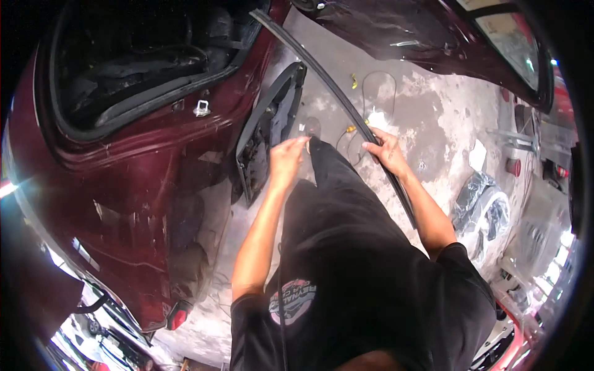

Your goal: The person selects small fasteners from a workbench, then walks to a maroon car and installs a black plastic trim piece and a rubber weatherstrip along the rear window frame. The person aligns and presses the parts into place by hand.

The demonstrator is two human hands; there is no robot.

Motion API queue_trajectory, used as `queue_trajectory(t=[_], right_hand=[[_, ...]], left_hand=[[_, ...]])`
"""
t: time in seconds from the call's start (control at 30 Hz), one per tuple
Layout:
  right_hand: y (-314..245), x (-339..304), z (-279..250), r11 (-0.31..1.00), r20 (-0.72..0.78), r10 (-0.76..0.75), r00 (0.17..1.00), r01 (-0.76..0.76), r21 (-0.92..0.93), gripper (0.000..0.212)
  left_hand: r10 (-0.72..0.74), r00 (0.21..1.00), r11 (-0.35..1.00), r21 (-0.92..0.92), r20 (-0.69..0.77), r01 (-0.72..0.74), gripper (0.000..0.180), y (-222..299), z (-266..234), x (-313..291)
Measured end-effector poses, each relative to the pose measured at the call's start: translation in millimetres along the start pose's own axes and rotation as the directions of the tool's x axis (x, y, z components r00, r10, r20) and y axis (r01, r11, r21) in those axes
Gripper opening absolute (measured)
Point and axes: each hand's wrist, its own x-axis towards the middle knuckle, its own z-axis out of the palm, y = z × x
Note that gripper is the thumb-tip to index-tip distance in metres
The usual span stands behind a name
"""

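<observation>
In my right hand (388, 153) is a long black trim strip (334, 89), with the fingers closed round its lower half. The strip slants from the car's edge at the upper left down past my right forearm. My left hand (286, 163) is held in front of my legs with thumb and fingers pressed together. Whatever lies between those fingertips is too small to make out. Left of that hand, a dark grey panel with a black rim (270, 117) leans beside the car body.
The dark red car body (133, 185) fills the left side, with a metal striker (202, 109) below its black-sealed opening. A dark red door (427, 37) spans the upper right. A lit lamp (378, 117) and thin cable lie on the stained floor, and clear plastic wrap (482, 207) lies at right.
</observation>
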Motion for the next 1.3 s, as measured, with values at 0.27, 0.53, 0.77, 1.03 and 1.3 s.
queue_trajectory(t=[0.27,0.53,0.77,1.03,1.3], right_hand=[[-31,-61,5,0.996,0.091,0.085,0.992,-0.084,-0.017,0.045],[-55,-47,-10,0.993,0.21,0.119,0.97,-0.118,-0.017,0.048],[-74,-4,-54,0.96,0.322,0.181,0.929,-0.238,0.149,0.046],[-76,35,-116,0.946,0.336,0.097,0.937,-0.191,0.261,0.046],[-89,54,-150,0.986,0.136,0.07,0.988,-0.089,0.14,0.044]], left_hand=[[-0.028,0.971,0.959,-0.269,0.238,0.094,0.041,28,39,11],[-0.084,0.978,0.92,-0.362,0.193,0.15,0.02,42,47,33],[-0.001,0.982,0.94,-0.335,0.188,0.065,0.023,69,71,76],[0.048,0.99,0.932,-0.362,0.134,0.004,0.02,108,113,121],[0.089,0.969,0.88,-0.474,0.229,0.031,0.02,131,145,144]])
